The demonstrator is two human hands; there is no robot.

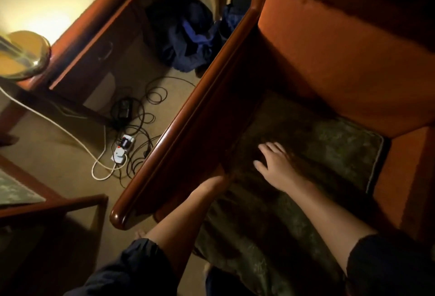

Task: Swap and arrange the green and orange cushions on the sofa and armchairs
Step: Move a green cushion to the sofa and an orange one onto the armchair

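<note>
A green patterned cushion (329, 152) lies flat on the seat of an armchair with a wooden armrest (188, 119). An orange cushion (341, 60) stands upright against the chair's back. My right hand (275, 163) rests palm down on the green cushion with its fingers spread, holding nothing. My left hand (217, 181) reaches into the dark gap between the green cushion's left edge and the armrest. Its fingers are hidden there, so I cannot see whether they grip the cushion.
A wooden side table (89, 36) with a lit lamp base (26, 55) stands at the upper left. A power strip (122, 149) and tangled cables lie on the carpet beside the armrest. Dark blue clothing (193, 39) is heaped by the curtains. Another seat with green fabric (14, 189) shows at the lower left.
</note>
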